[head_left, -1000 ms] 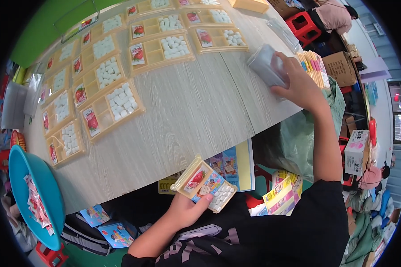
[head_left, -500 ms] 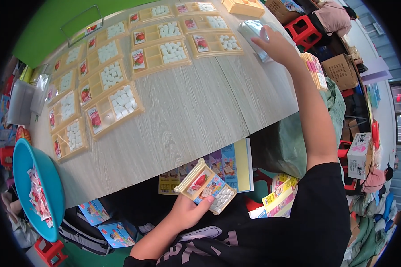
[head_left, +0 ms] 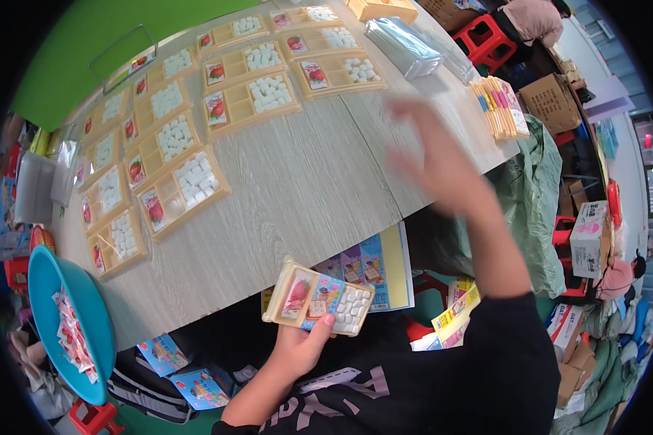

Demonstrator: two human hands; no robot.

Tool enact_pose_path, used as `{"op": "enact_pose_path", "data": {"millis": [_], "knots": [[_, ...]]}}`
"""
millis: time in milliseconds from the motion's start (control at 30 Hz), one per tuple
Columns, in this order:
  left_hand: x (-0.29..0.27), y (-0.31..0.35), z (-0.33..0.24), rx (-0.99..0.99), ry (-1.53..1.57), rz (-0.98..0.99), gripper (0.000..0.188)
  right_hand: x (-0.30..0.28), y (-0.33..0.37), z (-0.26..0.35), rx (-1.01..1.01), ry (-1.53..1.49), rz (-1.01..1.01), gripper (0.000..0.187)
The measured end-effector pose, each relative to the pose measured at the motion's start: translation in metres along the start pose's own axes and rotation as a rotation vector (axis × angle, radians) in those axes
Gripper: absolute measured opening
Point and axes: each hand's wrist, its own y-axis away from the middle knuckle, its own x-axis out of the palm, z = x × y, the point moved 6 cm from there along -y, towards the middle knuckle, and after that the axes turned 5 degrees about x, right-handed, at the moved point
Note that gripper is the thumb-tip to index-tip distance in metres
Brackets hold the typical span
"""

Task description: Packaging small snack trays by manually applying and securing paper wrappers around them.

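My left hand (head_left: 306, 346) grips a cream plastic tray (head_left: 272, 308) near the table's front edge, thumb on its face. Inside lie a strawberry-pictured sachet (head_left: 297, 296), a blue printed card (head_left: 328, 292) and small white marshmallow-like pieces (head_left: 352, 307). Over the table's right part my right hand (head_left: 437, 156) is smeared by motion; whether it holds anything cannot be made out. Beyond it lies a stack of clear plastic bags (head_left: 406, 47). Several similar filled trays (head_left: 183, 190) stand in rows on the wood-grain table (head_left: 305, 174).
A teal basin (head_left: 103, 326) with red-and-white sachets stands at the left. Bundled colourful sticks (head_left: 499, 109) lie at the table's right edge, above a green sack (head_left: 533, 210). Printed sheets (head_left: 395, 272) sit below the front edge. Another person (head_left: 533, 20) is at the far right.
My right hand has left the clear bags and come nearer and lower over the table. The tray in my left hand has turned more level and shifted slightly left.
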Motion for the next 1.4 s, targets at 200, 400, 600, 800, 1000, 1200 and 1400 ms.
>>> {"op": "enact_pose_path", "data": {"millis": [200, 400, 600, 800, 1000, 1200, 1400], "knots": [[0.015, -0.013, -0.021, 0.015, 0.041, 0.018, 0.039, 0.04, 0.117, 0.07, -0.234, -0.125, 0.296, 0.068], [0.029, -0.022, -0.024, 0.069, 0.014, 0.062, 0.041, 0.039, 0.131, 0.074, -0.165, -0.16, 0.224, 0.082], [0.044, -0.024, -0.031, 0.145, 0.076, 0.202, 0.051, 0.018, 0.128, 0.056, -0.098, -0.028, -0.007, 0.082], [0.02, -0.021, -0.032, 0.097, -0.16, 0.283, 0.045, -0.055, 0.092, -0.075, 0.42, 0.388, -0.345, 0.05], [0.005, -0.012, -0.029, 0.054, -0.249, 0.232, 0.034, -0.066, 0.056, -0.148, 0.379, 0.771, -0.348, 0.04], [-0.013, 0.001, -0.036, 0.069, -0.302, 0.175, 0.03, -0.065, 0.037, -0.165, 0.487, 0.987, -0.402, 0.037], [-0.032, 0.01, -0.094, 0.428, -0.616, 0.082, 0.022, -0.066, 0.044, -0.146, 0.466, 0.929, -0.426, 0.037]]}}
